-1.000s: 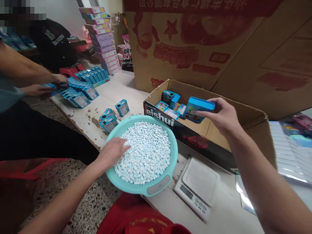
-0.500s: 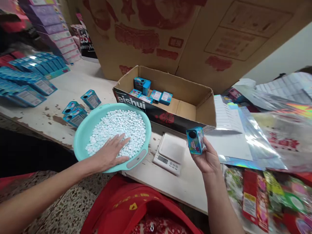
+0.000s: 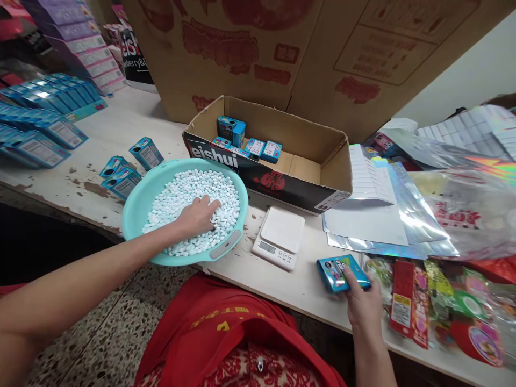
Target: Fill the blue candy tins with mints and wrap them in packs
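Observation:
A turquoise basin (image 3: 134, 223) holds a heap of small white candy-like pellets (image 3: 209, 185). My left hand (image 3: 198, 217) is curled down into the heap, its fingertips buried among the pellets. Over the right part of the table, my right hand (image 3: 363, 301) grips a small blue box (image 3: 341, 271) that is tilted flat, thumb on top and fingers at its right end and underneath. Between the basin and that box lies a white digital scale (image 3: 280, 236) with a bare plate.
Behind the scale stands an open carton (image 3: 274, 188) with several blue boxes at its left. More blue boxes stand left of the basin (image 3: 145, 153) and in rows (image 3: 44, 142) at far left. Papers (image 3: 371, 220) and wrapped sweets (image 3: 407, 301) lie at right.
My left hand has gone from lying flat on the pellets to curled into them. My right hand has lowered the blue box toward me and right, turning it from upright to flat.

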